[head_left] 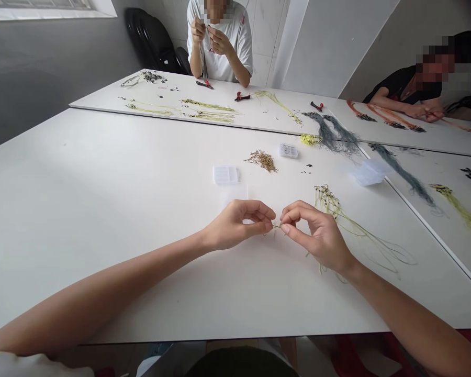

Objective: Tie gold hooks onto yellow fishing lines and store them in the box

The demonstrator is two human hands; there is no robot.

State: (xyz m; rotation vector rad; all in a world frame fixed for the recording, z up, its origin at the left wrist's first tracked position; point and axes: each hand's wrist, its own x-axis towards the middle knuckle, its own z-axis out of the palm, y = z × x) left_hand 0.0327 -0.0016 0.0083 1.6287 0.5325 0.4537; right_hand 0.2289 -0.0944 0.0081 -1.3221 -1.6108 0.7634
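Over the white table, my left hand (239,222) and my right hand (317,230) face each other, fingertips almost touching. Each pinches a thin yellow-green cord (275,226) stretched between them. Small loops or hooks show at the fingertips, too fine to make out. A bundle of yellow-green cords with dark ends (329,201) lies beside and partly behind my right hand. Beyond my hands are a clear plastic case (225,175), a pile of gold-coloured small parts (262,161) and a small clear box (289,151).
Grey-blue cord bundles (332,133) and a yellow clump (311,140) lie farther back. A translucent container (371,172) is at the right. Red-handled pliers (242,97) rest on the far table. Two people sit across, one in a white shirt (223,57), the other in black.
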